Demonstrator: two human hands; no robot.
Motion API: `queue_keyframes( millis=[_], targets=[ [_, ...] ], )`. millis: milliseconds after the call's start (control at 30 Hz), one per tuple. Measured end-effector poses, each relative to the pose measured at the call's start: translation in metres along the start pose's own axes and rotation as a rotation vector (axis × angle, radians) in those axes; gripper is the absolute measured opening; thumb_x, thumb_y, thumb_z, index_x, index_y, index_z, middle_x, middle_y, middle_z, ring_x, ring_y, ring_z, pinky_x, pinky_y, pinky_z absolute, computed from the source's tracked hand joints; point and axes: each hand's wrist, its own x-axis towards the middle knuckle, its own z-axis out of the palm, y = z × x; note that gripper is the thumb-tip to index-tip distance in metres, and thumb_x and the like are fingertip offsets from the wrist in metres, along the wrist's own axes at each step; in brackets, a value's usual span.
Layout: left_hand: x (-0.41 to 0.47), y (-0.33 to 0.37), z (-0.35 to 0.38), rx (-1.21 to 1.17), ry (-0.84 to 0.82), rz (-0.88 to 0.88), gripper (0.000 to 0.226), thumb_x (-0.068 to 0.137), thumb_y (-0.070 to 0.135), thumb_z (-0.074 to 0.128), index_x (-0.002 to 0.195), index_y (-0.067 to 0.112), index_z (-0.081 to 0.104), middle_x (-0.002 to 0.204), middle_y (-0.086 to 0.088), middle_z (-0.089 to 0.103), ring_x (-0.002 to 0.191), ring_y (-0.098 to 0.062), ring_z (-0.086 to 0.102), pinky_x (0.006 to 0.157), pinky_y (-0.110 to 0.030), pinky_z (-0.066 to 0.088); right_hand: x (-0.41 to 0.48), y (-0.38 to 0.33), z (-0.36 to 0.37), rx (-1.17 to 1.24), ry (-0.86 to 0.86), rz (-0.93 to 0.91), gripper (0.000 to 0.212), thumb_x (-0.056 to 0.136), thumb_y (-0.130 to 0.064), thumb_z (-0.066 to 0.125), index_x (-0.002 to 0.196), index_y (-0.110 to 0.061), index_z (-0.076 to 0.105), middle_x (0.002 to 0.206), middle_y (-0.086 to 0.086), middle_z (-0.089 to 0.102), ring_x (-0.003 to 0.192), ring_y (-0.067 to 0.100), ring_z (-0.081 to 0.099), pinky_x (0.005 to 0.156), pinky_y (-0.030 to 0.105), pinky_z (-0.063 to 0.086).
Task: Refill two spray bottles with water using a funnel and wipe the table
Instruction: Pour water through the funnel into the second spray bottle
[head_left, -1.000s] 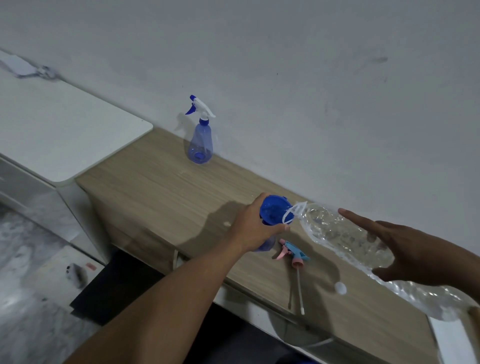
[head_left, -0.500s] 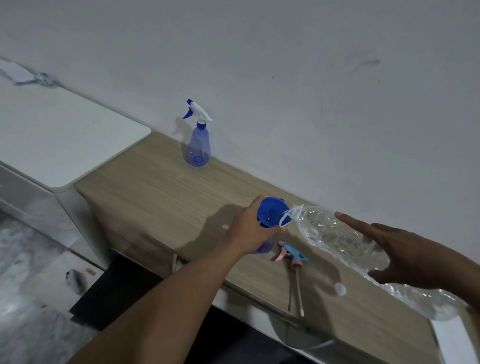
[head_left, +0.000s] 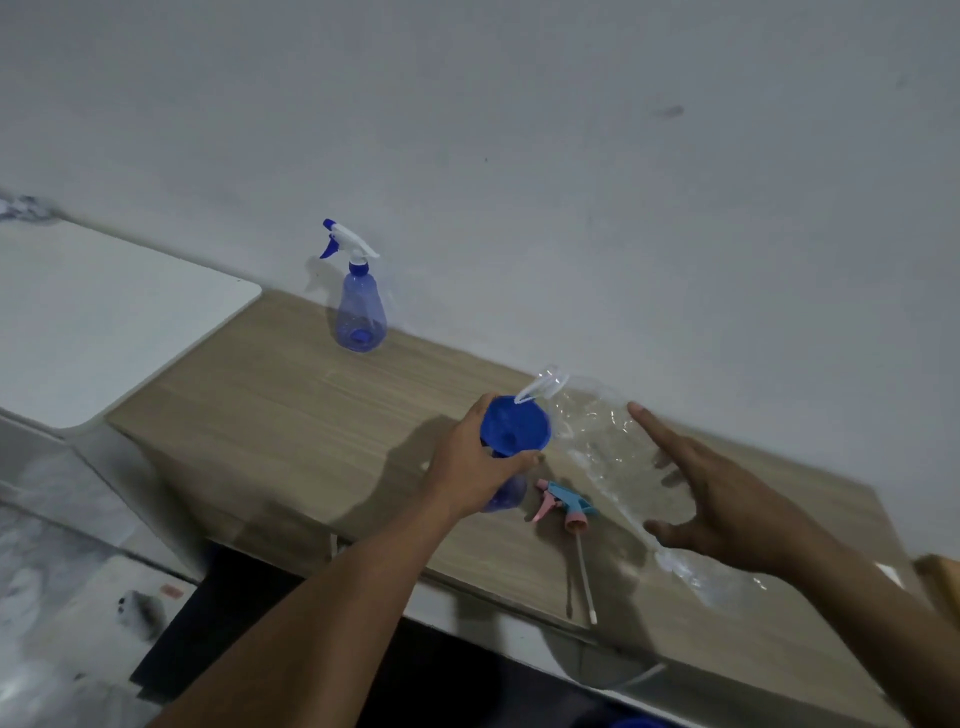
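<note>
Refill was midway: left hand (head_left: 470, 462) fingers clamped funnel (head_left: 514, 423) onto sprayer (head_left: 504, 496), right hand (head_left: 727, 499) fingers wrapped round tilted bottle (head_left: 597, 436), probably pouring; wiping not yet done.

White side top (head_left: 104, 322) L, wall (head_left: 571, 156) behind, marbled floor (head_left: 47, 597) w/ small grey obj (head_left: 139, 612).

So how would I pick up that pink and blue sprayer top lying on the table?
Probably pinch the sprayer top by its chunky blue body, from above. It lies flat on the table, and its thin white tube looks too bendy.
</note>
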Motion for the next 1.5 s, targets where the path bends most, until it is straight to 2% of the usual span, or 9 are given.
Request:
queue_keyframes(
  millis=[167,433,567,767,900,1067,1200,1367,1500],
  targets=[
    [0.001,0.0,0.003,0.004,0.015,0.02,0.058,0.065,0.044,0.083,0.118,0.047,0.058,0.101,0.022,0.07,0.092,0.003,0.067,0.076,-0.027,0.057,0.007,0.004,0.025,0.164,0.246,0.074,0.132,0.068,-0.045,0.09,0.153,-0.059,-0.01,0.119,-0.008,0.054,0.094,-0.003,0.059,0.079,0.025,0.051],
    [-0.002,0.007,0.004,0.024,0.029,-0.016,0.061,0.071,0.041,0.088,0.124,0.039,0.059,0.1,0.025,0.069,0.092,0.008,0.065,0.068,-0.005,0.048,0.05,0.021,0.047,0.365,0.653,0.219,0.142,0.066,-0.034,0.094,0.154,-0.054,-0.015,0.12,-0.004,0.054,0.099,0.012,0.061,0.08,0.03,0.046],
    [-0.004,0.015,0.004,0.048,0.014,-0.009,0.052,0.073,0.035,0.088,0.118,0.039,0.061,0.097,0.027,0.069,0.089,0.01,0.064,0.065,0.0,0.044,0.073,0.035,0.058,0.469,0.768,0.297,0.137,0.072,-0.022,0.092,0.152,-0.058,-0.015,0.138,0.006,0.051,0.105,0.012,0.057,0.083,0.013,0.04],
    [-0.003,0.016,0.006,0.051,0.021,0.01,0.049,0.074,0.019,0.087,0.116,0.03,0.064,0.095,0.02,0.071,0.087,0.006,0.066,0.067,-0.001,0.043,0.099,0.046,0.083,0.631,0.849,0.436,0.127,0.073,-0.016,0.09,0.158,-0.038,-0.002,0.13,0.006,0.051,0.11,0.014,0.055,0.09,0.023,0.042],
    [-0.002,0.014,0.004,0.053,-0.006,0.017,0.052,0.074,0.023,0.087,0.118,0.033,0.062,0.1,0.017,0.071,0.093,0.003,0.066,0.07,-0.002,0.045,0.104,0.046,0.102,0.66,0.862,0.498,0.13,0.072,-0.016,0.092,0.156,-0.044,-0.003,0.14,0.009,0.047,0.121,0.015,0.052,0.098,0.031,0.045],
    [-0.001,0.013,0.003,0.043,-0.016,-0.002,0.055,0.073,0.027,0.087,0.121,0.035,0.061,0.104,0.017,0.071,0.097,0.003,0.066,0.07,-0.001,0.045,0.102,0.042,0.109,0.632,0.867,0.52,0.143,0.071,-0.026,0.093,0.15,-0.056,-0.022,0.159,0.014,0.034,0.139,0.023,0.046,0.109,0.037,0.041],
    [-0.002,0.015,0.004,0.064,-0.008,-0.006,0.056,0.073,0.031,0.087,0.121,0.038,0.059,0.103,0.024,0.069,0.096,0.008,0.064,0.068,0.001,0.043,0.095,0.041,0.111,0.625,0.827,0.539,0.141,0.073,-0.028,0.091,0.152,-0.05,-0.023,0.164,0.011,0.03,0.146,0.022,0.037,0.107,0.029,0.034],
    [-0.005,0.018,0.003,0.067,-0.019,-0.027,0.058,0.073,0.034,0.087,0.123,0.038,0.058,0.103,0.019,0.07,0.095,0.011,0.061,0.066,0.003,0.042,0.084,0.038,0.103,0.574,0.772,0.562,0.14,0.071,-0.035,0.091,0.157,-0.036,-0.02,0.164,0.012,0.029,0.146,0.029,0.037,0.107,0.042,0.041],
    [-0.006,0.02,0.002,0.028,-0.036,-0.04,0.059,0.074,0.035,0.087,0.124,0.038,0.057,0.104,0.02,0.068,0.094,0.011,0.062,0.066,-0.001,0.045,0.067,0.022,0.096,0.531,0.877,0.559,0.127,0.078,-0.048,0.084,0.159,-0.036,-0.013,0.159,0.015,0.026,0.145,0.031,0.034,0.104,0.04,0.04]
  ],
)
